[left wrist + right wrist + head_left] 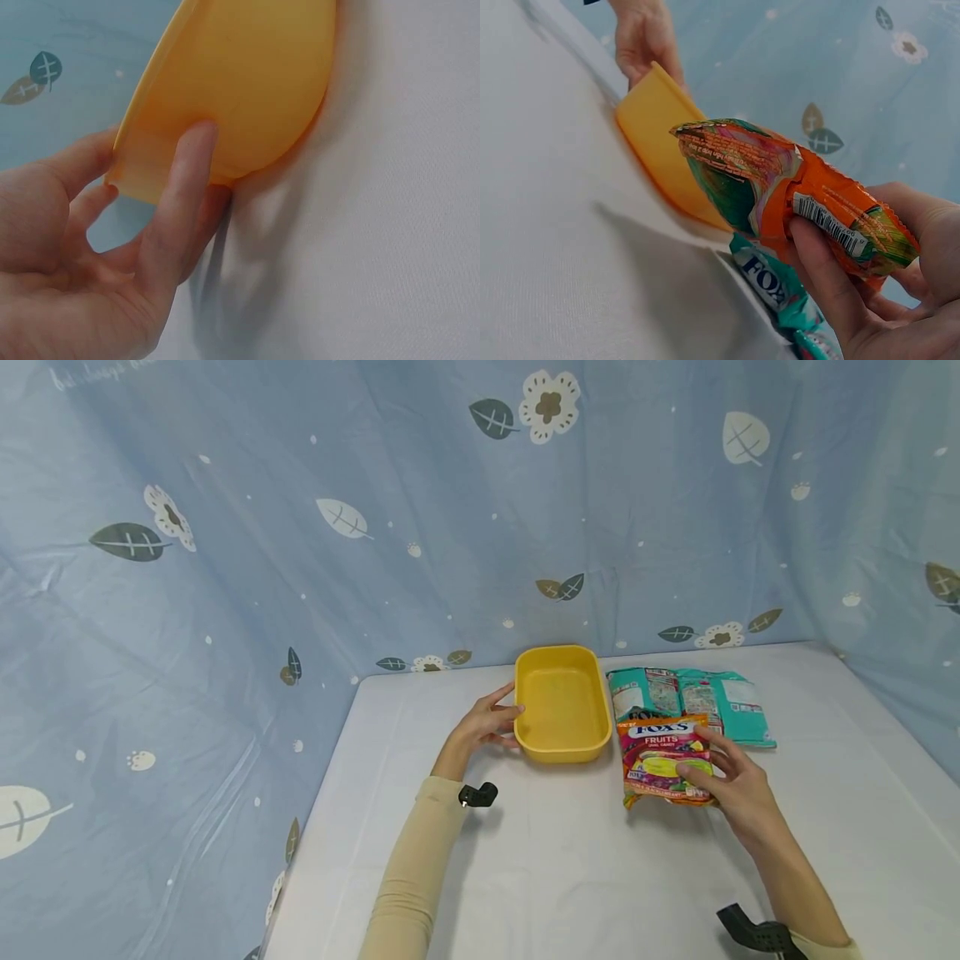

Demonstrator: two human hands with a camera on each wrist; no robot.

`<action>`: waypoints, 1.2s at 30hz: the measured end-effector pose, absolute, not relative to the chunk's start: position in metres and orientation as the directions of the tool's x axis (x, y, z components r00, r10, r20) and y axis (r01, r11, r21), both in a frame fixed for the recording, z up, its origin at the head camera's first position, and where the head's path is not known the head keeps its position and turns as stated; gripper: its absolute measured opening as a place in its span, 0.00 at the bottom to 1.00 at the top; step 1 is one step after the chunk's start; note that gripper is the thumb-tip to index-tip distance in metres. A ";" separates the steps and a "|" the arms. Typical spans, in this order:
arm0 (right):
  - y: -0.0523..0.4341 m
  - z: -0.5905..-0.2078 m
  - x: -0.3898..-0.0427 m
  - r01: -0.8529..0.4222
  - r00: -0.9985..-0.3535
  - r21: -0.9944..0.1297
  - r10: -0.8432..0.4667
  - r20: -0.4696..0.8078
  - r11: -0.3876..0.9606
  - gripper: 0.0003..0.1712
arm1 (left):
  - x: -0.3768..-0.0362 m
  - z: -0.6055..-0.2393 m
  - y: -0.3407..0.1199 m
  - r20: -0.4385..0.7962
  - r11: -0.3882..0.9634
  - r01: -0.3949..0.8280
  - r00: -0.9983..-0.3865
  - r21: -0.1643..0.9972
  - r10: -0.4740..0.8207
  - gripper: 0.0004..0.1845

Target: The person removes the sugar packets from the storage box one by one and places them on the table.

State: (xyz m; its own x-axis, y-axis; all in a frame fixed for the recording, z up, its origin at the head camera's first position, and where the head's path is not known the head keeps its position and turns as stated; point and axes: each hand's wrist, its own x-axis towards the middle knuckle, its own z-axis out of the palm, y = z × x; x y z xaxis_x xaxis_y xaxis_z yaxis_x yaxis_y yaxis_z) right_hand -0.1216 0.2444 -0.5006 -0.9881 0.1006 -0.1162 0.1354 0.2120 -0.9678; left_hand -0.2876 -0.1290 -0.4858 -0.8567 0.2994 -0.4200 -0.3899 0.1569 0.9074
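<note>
A yellow plastic tray (564, 755) stands on the table, and its inside shows nothing in it. At its left side my left hand (486, 724) grips the rim, with one finger (193, 161) lying along the outer wall in the left wrist view. My right hand (738, 785) holds an orange and purple Fox's Fruits candy bag (663, 760) by its right side, in front of the teal bags. The right wrist view shows the bag's barcode end (829, 225), pinched between thumb and fingers, above the table.
Two teal candy bags, a left one (645, 687) and a right one (738, 710), lie at the tray's right, partly behind the orange bag. The table (570, 868) has a white cover. A blue patterned curtain (450, 527) hangs behind and at the left.
</note>
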 end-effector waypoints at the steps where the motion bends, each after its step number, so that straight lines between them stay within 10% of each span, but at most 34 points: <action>1: 0.244 -0.501 -0.122 0.135 -0.988 -0.968 0.102 -0.116 0.210 0.43 | -0.288 -0.486 -0.129 -0.420 0.158 -0.389 -0.857 0.908 0.299 0.37; 36: 0.239 -0.513 -0.120 0.164 -0.985 -0.962 0.084 -0.148 0.219 0.43 | -0.287 -0.491 -0.129 -0.381 0.141 -0.354 -0.870 0.924 0.313 0.37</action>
